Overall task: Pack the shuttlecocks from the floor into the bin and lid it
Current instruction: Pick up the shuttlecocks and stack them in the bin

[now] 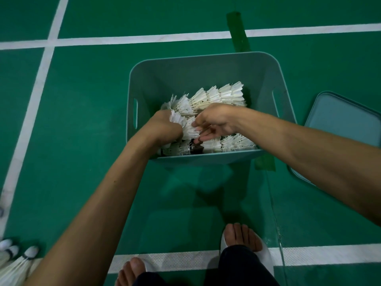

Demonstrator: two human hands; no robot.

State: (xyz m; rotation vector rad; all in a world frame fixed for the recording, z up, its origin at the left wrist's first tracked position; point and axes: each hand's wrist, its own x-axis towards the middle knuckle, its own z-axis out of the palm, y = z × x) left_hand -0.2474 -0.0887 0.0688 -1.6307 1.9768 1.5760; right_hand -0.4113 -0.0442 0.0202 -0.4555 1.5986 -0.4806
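I see both hands inside the bin (pixel 144 67): the left hand (pixel 165 130) grips a shuttlecock stack (pixel 190 131), and the right hand (pixel 216 118) pinches it. The lid (pixel 340 122) lies on the floor right of the bin, with loose shuttlecocks (pixel 17 265) near left.

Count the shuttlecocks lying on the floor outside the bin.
3 on the floor, clustered at the view's lower left corner: leftmost shuttlecock, middle shuttlecock, rightmost shuttlecock. The frame edge cuts them off, so more may lie out of sight.
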